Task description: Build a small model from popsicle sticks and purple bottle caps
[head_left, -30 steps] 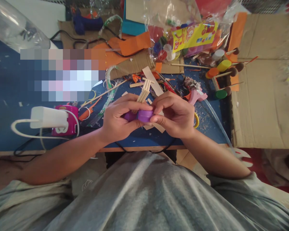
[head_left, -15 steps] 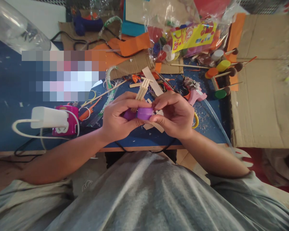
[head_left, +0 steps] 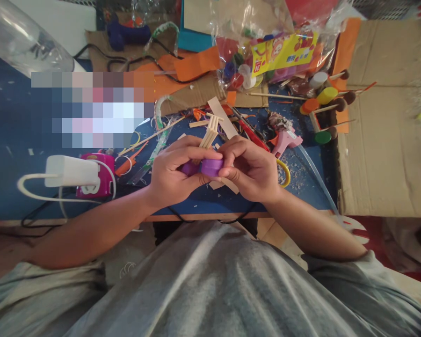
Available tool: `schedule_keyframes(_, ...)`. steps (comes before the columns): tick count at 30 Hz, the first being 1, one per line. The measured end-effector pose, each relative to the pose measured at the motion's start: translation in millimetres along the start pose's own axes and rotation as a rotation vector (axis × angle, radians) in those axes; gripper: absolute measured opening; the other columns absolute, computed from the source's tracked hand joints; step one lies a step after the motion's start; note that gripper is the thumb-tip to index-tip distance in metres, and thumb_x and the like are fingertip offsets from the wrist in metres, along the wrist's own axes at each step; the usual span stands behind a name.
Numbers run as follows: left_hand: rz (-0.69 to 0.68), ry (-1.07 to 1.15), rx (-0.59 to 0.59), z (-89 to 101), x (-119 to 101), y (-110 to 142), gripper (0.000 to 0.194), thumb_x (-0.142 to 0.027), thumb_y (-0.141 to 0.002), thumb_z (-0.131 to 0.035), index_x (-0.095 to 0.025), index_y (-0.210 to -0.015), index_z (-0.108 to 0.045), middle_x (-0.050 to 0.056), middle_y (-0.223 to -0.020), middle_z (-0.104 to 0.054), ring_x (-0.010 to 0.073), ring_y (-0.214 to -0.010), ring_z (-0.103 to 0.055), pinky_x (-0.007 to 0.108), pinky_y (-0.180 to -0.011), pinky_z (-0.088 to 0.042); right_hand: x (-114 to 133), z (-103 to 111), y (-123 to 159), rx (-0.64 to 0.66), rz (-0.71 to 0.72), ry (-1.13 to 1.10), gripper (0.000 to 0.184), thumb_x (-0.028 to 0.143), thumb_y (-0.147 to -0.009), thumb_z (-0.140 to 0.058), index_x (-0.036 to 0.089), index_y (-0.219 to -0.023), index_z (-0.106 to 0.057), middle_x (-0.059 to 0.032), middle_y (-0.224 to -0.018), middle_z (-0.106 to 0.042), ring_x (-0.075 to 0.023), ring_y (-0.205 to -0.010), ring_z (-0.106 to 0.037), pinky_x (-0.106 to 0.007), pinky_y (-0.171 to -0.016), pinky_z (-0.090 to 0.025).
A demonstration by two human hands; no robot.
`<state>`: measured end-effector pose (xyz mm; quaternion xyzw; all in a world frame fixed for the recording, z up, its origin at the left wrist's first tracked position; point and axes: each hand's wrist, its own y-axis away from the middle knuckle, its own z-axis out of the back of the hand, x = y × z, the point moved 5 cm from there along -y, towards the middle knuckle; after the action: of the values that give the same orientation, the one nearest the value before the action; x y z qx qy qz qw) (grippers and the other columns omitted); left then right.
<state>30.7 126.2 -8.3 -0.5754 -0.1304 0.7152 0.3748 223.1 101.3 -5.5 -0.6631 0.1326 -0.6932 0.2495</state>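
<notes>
Between my hands is a purple bottle cap (head_left: 211,167), with a second purple piece partly hidden behind my left fingers. My left hand (head_left: 171,168) is closed around these pieces and a small bundle of pale wooden sticks (head_left: 209,132), which rises above the forefinger. From the other side, my right hand (head_left: 254,168) pinches the cap's right edge between thumb and fingertips. How cap and sticks are joined, my fingers hide. Flat wooden sticks (head_left: 220,117) lie on the table behind, and a yellow scissors handle (head_left: 285,173) shows beside my right hand.
A pink glue gun (head_left: 286,140) and a red cutter (head_left: 252,133) lie past my right hand. Caps on sticks (head_left: 327,96) and a bag of caps (head_left: 238,75) are farther back. Cardboard (head_left: 382,117) stands right; a white charger (head_left: 70,171) sits left on a pink socket block (head_left: 97,180).
My right fingers have closed in from being slightly spread and now press against the cap's right side. The cap has shifted very slightly right; my left hand keeps its hold.
</notes>
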Motion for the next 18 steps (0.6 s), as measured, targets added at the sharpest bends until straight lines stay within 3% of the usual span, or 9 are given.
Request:
schedule_keyframes(3, 0.001, 0.001, 0.007, -0.2, 0, -1, 0.048, -0.060, -0.089, -0.100, -0.034, -0.128, -0.089, 0.007, -0.109, -0.086, 0.0208, -0.093, -0.081, 0.035, -0.079, -0.066, -1, -1, 1, -0.002, 0.029, 0.030, 0.036, 0.054, -0.103, -0.089, 0.024, -0.092, -0.073, -0.0023, -0.088, -0.074, -0.0184, -0.083, -0.071, -0.036, -0.082, -0.063)
schedule_keyframes(6, 0.002, 0.017, -0.006, 0.9, 0, -2, 0.048, -0.060, -0.088, -0.101, -0.034, -0.127, -0.089, 0.006, -0.109, -0.086, 0.0204, -0.093, -0.082, 0.035, -0.080, -0.066, -4, 0, 4, -0.088, 0.076, 0.043, 0.036, 0.054, -0.101, -0.091, 0.025, -0.095, -0.071, -0.0008, -0.089, -0.074, -0.0168, -0.082, -0.072, -0.032, -0.078, -0.063)
schedule_keyframes(10, 0.055, -0.002, -0.021, 1.1, 2, -2, 0.048, -0.066, -0.087, -0.100, -0.032, -0.118, -0.090, 0.006, -0.107, -0.086, 0.0211, -0.092, -0.082, 0.037, -0.081, -0.068, -7, 3, 8, -0.141, 0.107, 0.067, 0.037, 0.055, -0.097, -0.096, 0.025, -0.111, -0.080, -0.0022, -0.094, -0.080, -0.0176, -0.081, -0.076, -0.033, -0.076, -0.066)
schedule_keyframes(15, 0.109, -0.006, -0.059, 3.3, 4, 0, 0.048, -0.072, -0.086, -0.098, -0.033, -0.113, -0.089, 0.008, -0.109, -0.085, 0.0243, -0.095, -0.081, 0.044, -0.086, -0.070, 3, 6, 8, -0.182, 0.227, 0.123, 0.014, 0.035, -0.097, -0.096, 0.026, -0.106, -0.091, -0.0045, -0.091, -0.087, -0.0198, -0.078, -0.081, -0.036, -0.075, -0.069)
schedule_keyframes(18, 0.114, -0.003, -0.061, 3.8, 5, 0, 0.045, -0.070, -0.085, -0.099, -0.035, -0.113, -0.089, 0.008, -0.111, -0.085, 0.0258, -0.098, -0.082, 0.048, -0.090, -0.071, 6, 6, 6, -0.199, 0.222, 0.151, 0.009, 0.032, -0.098, -0.094, 0.025, -0.104, -0.092, -0.0052, -0.089, -0.088, -0.0195, -0.075, -0.081, -0.035, -0.071, -0.069)
